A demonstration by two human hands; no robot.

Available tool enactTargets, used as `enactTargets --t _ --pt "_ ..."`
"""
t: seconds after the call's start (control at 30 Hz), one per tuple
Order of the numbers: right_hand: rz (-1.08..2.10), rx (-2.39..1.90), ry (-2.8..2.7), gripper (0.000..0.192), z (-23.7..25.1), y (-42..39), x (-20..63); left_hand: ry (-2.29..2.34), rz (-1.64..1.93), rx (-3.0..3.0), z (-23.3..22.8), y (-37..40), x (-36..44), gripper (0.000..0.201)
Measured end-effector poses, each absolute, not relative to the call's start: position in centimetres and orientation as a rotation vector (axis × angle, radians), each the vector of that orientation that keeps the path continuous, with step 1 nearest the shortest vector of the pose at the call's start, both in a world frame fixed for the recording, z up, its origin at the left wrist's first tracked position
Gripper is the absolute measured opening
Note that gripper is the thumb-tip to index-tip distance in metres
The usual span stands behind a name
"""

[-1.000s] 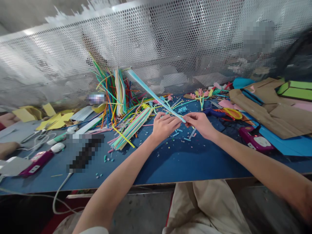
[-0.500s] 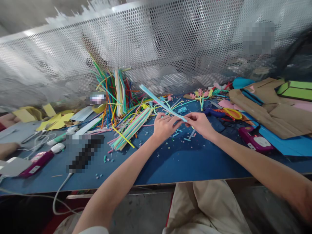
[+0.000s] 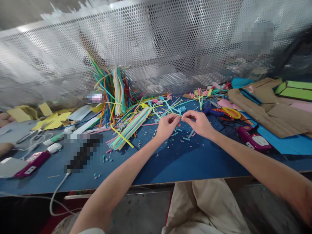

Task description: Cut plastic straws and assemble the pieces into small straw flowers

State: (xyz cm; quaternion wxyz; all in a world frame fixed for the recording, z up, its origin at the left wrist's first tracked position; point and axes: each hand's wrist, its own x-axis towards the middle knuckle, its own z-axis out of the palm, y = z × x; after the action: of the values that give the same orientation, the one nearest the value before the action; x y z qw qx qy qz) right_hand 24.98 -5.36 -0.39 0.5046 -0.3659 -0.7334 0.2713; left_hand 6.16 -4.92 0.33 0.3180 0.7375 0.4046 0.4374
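My left hand (image 3: 168, 126) and my right hand (image 3: 198, 123) meet over the middle of the blue table, thumbs and forefingers pinched with the tips almost touching. What lies between the fingertips is too small and hidden to make out. Just behind them are a light blue pipe-cleaner flower (image 3: 182, 109) and other pipe-cleaner stems. To the left of my left hand rests a bundle of pastel pipe cleaners (image 3: 131, 128). Farther back on the right lies a pipe-cleaner sprig with pink and yellow blossoms (image 3: 200, 94).
Many coloured pipe cleaners (image 3: 118, 92) stand against the perforated metal screen (image 3: 146, 42). Small clippings litter the table (image 3: 161, 169). On the right are a purple power strip (image 3: 253, 138), brown cardboard (image 3: 280, 110) and a glue gun (image 3: 213, 111). Yellow paper (image 3: 52, 121) and cables lie left.
The light blue pipe cleaner that stretched up and left from my fingers no longer shows there. My left hand has shifted slightly right, and both hands remain pinched close together.
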Motion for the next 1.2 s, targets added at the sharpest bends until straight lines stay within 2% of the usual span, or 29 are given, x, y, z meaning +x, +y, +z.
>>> enactTargets --t 0.4,0.57,0.77,0.97,1.2 --pt "0.635 -0.81 -1.9 0.021 0.1 -4.9 25.8 0.876 1.082 2.017 -0.2 -4.2 5.4 0.03" --pt "0.702 -0.864 -1.842 0.025 -0.4 -4.9 25.7 0.956 1.208 2.214 -0.4 -4.2 5.3 0.019" --pt "0.979 -0.938 -1.698 0.033 -1.1 -4.4 25.5 1.307 1.348 2.737 -0.9 -4.2 5.2 0.01" --pt "1.199 -0.998 -1.499 0.034 -1.4 -4.3 25.2 1.272 1.363 2.976 -1.2 -3.9 5.1 0.014" --pt "0.993 -1.003 -1.544 0.033 -1.5 -4.6 25.1 1.401 1.351 2.857 -1.6 -4.1 5.5 0.02"
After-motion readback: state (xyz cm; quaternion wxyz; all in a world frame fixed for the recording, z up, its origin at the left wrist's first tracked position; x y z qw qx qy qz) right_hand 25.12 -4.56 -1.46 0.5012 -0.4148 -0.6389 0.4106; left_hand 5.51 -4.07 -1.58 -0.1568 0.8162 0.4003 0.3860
